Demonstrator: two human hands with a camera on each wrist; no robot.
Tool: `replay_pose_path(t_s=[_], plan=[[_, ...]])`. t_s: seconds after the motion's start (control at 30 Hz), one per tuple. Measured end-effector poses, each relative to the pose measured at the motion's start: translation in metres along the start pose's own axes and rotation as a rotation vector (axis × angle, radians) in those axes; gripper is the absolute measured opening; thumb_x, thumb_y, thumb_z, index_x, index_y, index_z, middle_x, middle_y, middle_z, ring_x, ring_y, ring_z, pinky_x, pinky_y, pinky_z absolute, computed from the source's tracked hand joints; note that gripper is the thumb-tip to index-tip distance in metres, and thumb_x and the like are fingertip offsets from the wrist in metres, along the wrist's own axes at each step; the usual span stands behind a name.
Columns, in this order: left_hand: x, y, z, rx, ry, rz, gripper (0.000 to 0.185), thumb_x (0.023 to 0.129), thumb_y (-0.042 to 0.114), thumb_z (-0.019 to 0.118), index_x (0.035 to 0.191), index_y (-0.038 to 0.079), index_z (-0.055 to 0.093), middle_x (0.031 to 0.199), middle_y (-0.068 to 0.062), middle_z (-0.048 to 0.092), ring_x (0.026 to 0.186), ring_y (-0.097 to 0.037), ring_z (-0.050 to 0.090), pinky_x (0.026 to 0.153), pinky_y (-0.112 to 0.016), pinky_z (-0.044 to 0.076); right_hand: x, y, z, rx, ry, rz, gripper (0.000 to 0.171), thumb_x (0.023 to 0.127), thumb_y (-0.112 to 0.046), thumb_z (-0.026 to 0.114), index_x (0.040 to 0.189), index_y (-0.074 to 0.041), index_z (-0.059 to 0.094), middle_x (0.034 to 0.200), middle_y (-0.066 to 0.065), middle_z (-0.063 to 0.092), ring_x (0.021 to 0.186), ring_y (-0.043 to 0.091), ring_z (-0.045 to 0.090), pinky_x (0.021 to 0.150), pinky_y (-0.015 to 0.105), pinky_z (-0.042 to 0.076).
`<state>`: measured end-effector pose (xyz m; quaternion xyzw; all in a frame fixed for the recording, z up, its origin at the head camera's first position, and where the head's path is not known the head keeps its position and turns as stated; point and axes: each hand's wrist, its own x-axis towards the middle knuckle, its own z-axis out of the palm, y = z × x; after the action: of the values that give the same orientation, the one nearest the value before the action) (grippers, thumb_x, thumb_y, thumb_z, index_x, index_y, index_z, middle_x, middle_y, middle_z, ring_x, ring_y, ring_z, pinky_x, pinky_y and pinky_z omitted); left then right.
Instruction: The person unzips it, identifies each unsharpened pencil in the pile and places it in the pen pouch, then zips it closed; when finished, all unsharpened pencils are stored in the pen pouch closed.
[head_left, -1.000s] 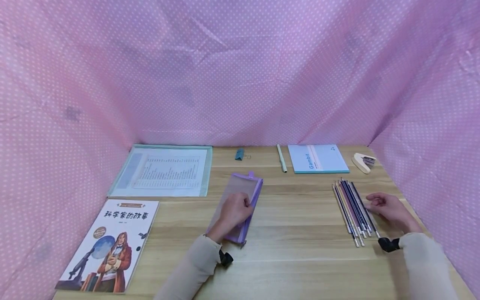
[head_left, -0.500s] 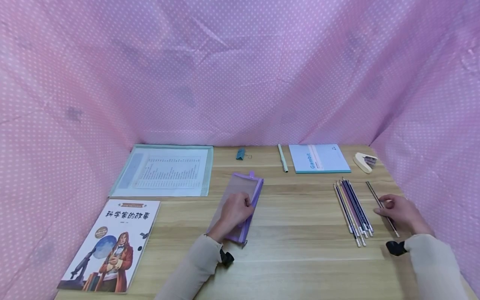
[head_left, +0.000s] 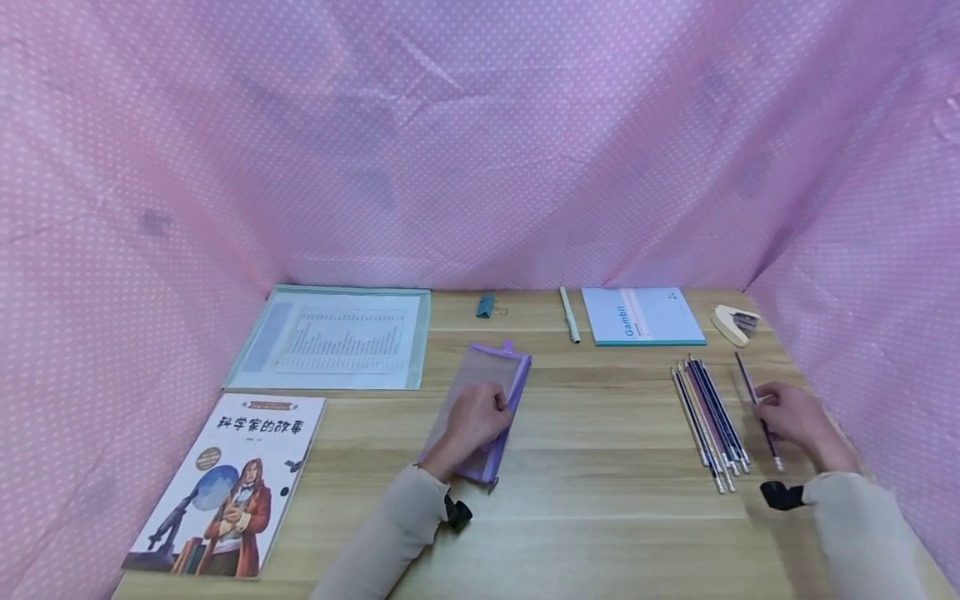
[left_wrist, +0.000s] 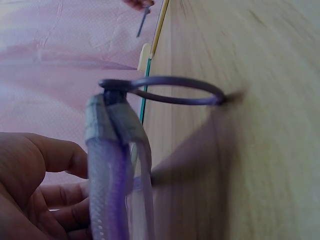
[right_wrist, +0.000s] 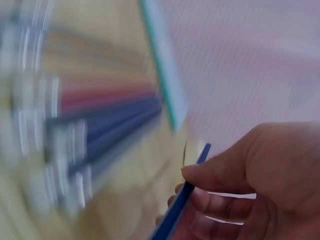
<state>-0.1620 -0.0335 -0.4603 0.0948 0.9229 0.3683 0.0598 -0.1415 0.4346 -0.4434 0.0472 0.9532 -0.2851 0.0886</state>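
While “科学家的故事” can be read on the book [head_left: 228, 487] by the left edge of the table [head_left: 600, 517] and “Gambit” on the notebook [head_left: 651, 317] at its far edge, a dark pencil [head_left: 747, 381] is pinched between thumb and fingers of the right hand [head_left: 797, 418] near the right edge. Unlike one second ago, it is held apart from the pencil bundle [head_left: 711, 425]. Mid-table, the purple pouch [head_left: 487, 369] is gripped by the left hand's [head_left: 476, 417] curled fingers.

notebook [head_left: 663, 318]: "Gambit" | book [head_left: 232, 492]: "科学家的故事" | sheet [head_left: 341, 342]: print too small
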Motion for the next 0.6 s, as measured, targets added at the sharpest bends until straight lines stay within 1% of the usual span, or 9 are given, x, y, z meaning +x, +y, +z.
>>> replay_pose_path(t_s=[0.07, 0.13, 0.23, 0.33, 0.4, 0.47, 0.6], plan=[[0.000, 0.000, 0.000, 0.004, 0.001, -0.004, 0.011, 0.079, 0.004, 0.067, 0.070, 0.008, 0.064, 0.067, -0.004, 0.064, 0.050, -0.009, 0.055, 0.042, -0.020, 0.044, -0.004, -0.025, 0.012, 0.125, -0.030, -0.001, 0.044, 0.094, -0.006, 0.054, 0.125, 0.024, 0.046, 0.101, 0.036, 0.066, 0.068, 0.009, 0.064, 0.059, 0.029, 0.058], [0.000, 0.000, 0.000, 0.010, 0.007, 0.003, 0.011, 0.079, 0.004, 0.067, 0.069, 0.008, 0.063, 0.066, -0.003, 0.063, 0.050, -0.010, 0.054, 0.042, -0.020, 0.044, -0.007, -0.050, 0.027, 0.228, -0.071, -0.022, 0.044, 0.094, -0.005, 0.055, 0.128, 0.022, 0.046, 0.099, 0.031, 0.066, 0.068, 0.010, 0.063, 0.059, 0.030, 0.058], [0.000, 0.001, 0.000, 0.013, 0.011, 0.011, 0.012, 0.079, 0.004, 0.067, 0.068, 0.008, 0.062, 0.065, -0.003, 0.062, 0.051, -0.009, 0.053, 0.043, -0.020, 0.043, -0.008, -0.087, 0.055, 0.348, -0.171, -0.056, 0.044, 0.094, -0.007, 0.059, 0.129, 0.017, 0.049, 0.097, 0.021, 0.068, 0.070, 0.010, 0.063, 0.061, 0.032, 0.058], [-0.001, 0.002, 0.001, 0.015, 0.016, 0.014, 0.013, 0.079, 0.004, 0.067, 0.067, 0.008, 0.062, 0.064, -0.002, 0.061, 0.050, -0.009, 0.053, 0.043, -0.020, 0.042, -0.006, -0.121, 0.086, 0.471, -0.282, -0.064, 0.045, 0.093, -0.009, 0.061, 0.130, 0.013, 0.051, 0.098, 0.016, 0.068, 0.076, 0.013, 0.064, 0.065, 0.034, 0.059], [-0.001, 0.002, 0.001, 0.014, 0.018, 0.013, 0.014, 0.079, 0.004, 0.067, 0.067, 0.008, 0.062, 0.064, -0.002, 0.061, 0.050, -0.009, 0.052, 0.043, -0.020, 0.042, -0.004, -0.142, 0.106, 0.537, -0.345, -0.057, 0.045, 0.094, -0.011, 0.063, 0.131, 0.011, 0.051, 0.100, 0.014, 0.068, 0.080, 0.014, 0.065, 0.068, 0.033, 0.059], [-0.001, 0.003, 0.001, 0.009, 0.012, 0.008, 0.013, 0.079, 0.003, 0.067, 0.068, 0.008, 0.062, 0.065, -0.003, 0.062, 0.050, -0.009, 0.053, 0.042, -0.020, 0.042, -0.001, -0.160, 0.124, 0.598, -0.397, -0.044, 0.046, 0.094, -0.011, 0.063, 0.132, 0.010, 0.051, 0.100, 0.013, 0.069, 0.079, 0.015, 0.066, 0.068, 0.032, 0.060], [-0.001, 0.003, 0.001, 0.004, 0.015, 0.005, 0.011, 0.079, 0.005, 0.068, 0.070, 0.007, 0.064, 0.067, -0.004, 0.065, 0.050, -0.009, 0.054, 0.043, -0.020, 0.044, 0.005, -0.186, 0.151, 0.690, -0.470, -0.028, 0.044, 0.095, -0.009, 0.060, 0.132, 0.011, 0.050, 0.095, 0.007, 0.069, 0.075, 0.012, 0.067, 0.065, 0.027, 0.060]])
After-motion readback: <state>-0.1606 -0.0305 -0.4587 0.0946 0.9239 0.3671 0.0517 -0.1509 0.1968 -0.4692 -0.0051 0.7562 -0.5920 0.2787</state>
